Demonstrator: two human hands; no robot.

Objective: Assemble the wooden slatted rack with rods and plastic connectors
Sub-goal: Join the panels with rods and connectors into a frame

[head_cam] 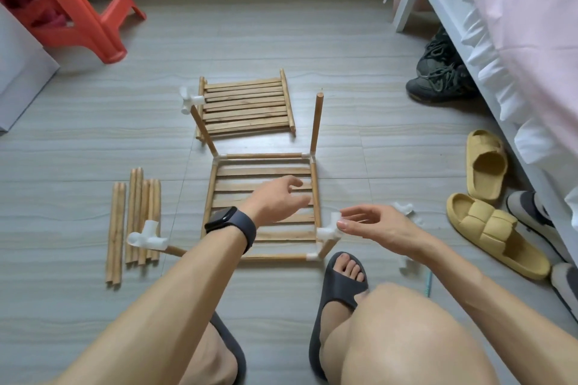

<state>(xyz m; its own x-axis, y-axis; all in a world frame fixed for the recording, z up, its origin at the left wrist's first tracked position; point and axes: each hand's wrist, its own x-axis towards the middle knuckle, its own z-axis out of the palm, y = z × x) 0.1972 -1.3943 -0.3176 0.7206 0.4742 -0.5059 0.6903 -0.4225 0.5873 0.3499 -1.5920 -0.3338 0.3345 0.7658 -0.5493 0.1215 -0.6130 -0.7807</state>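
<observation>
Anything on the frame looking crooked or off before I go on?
Yes. The front-left post looks splayed far out sideways, unlike the other three, so it may be loose at its base. The back-right post alone has a bare top end.

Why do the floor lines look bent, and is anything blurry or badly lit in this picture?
Head view: the wide lens bows the floor joints and bed frame near the edges; the left hand, right hand and loose connectors beside it are blurred; light is soft and even, shadows faint, no harsh glare.
</observation>
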